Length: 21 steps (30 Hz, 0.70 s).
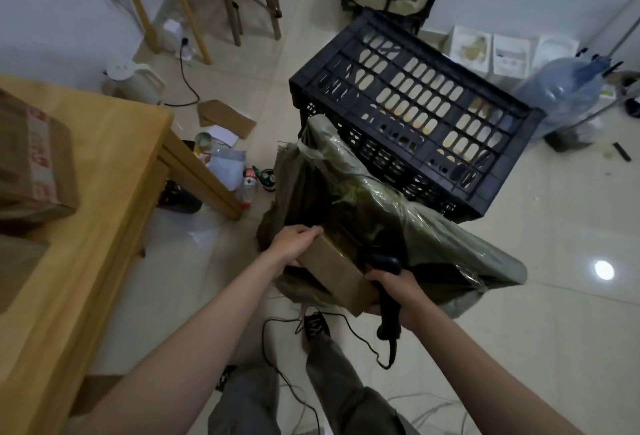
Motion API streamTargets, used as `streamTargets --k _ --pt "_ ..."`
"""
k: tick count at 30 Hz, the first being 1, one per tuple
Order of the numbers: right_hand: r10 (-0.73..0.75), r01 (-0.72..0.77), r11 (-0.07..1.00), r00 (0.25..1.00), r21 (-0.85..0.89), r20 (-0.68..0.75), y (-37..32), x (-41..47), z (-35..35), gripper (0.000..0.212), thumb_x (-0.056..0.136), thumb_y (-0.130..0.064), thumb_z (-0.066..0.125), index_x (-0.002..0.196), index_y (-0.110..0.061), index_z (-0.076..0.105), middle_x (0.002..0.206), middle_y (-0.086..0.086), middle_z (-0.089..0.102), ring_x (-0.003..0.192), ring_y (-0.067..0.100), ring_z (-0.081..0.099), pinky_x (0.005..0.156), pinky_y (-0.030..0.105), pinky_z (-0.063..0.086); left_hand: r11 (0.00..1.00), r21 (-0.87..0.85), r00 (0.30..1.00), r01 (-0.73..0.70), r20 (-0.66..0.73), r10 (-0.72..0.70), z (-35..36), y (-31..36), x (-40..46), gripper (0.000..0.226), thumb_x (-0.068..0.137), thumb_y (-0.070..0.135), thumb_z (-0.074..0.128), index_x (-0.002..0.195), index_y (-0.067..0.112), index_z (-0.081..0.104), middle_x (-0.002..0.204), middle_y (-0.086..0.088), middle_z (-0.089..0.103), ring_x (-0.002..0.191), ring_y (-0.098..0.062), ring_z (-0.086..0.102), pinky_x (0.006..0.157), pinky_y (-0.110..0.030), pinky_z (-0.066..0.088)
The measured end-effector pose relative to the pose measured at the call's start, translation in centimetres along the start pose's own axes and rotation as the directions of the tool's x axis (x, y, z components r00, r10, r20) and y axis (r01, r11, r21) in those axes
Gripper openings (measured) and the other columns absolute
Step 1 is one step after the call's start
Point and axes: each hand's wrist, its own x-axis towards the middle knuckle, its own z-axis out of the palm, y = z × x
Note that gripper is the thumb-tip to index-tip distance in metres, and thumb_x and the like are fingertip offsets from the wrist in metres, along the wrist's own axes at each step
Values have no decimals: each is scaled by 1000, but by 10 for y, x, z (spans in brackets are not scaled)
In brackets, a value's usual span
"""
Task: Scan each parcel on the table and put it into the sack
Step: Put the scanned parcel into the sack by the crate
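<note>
Head view: person is standing over the open green sack (398,227), which is leaning against a black plastic crate (415,112) on the tiled floor. Left hand (294,244) is gripping the far upper corner of a brown cardboard parcel (334,270), fingers curled over its edge. Right hand (394,291) is clenched around the handle of a black barcode scanner (384,268), and that same hand is also bracing the parcel's near end from the right. Scanner cable (349,327) is trailing down past the person's shoe.

Parcel is tilting with its far end at the sack mouth, part of it already over the dark opening; not yet let go.

Judgement: step in hand is the drop-in, so the scan of this parcel is presumably finished. Whether the label was read cannot be told from this frame.

More parcels are waiting on the wooden surface (114,171) at left: one taped box (34,164), another brown one (17,261) partly cut off by the frame edge.

Next move calls for easing the parcel deeper past the rim, releasing the left fingers, then reaching left to the surface for the next box while keeping the scanner in the right hand.
</note>
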Motion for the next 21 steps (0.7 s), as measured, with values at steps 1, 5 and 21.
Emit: streamTargets --k 1,5,21 --pt "21 -21 999 1000 49 -10 -4 7 6 28 90 -7 70 116 -6 60 99 15 66 86 28 64 80 49 61 1000 -4 999 -27 -17 27 -1 3 10 44 95 52 55 129 25 60 124 -3 60 101 -15 58 72 -26 54" --pt "-9 -15 972 995 235 101 -20 26 33 31 89 -11 72 120 -15 70 107 7 75 97 26 72 77 36 61 981 60 969 -186 -153 194 -15 7 33 75 86 49 68 151 23 40 148 -2 48 133 -23 48 105 -32 43" --pt "-181 282 929 910 -237 373 -113 -82 63 4 93 -3 62 95 0 64 85 16 65 69 24 66 63 33 56 832 536 939 -140 -194 283 -109 24 -97 53 84 39 74 131 18 62 133 -3 61 117 -20 58 94 -33 49"
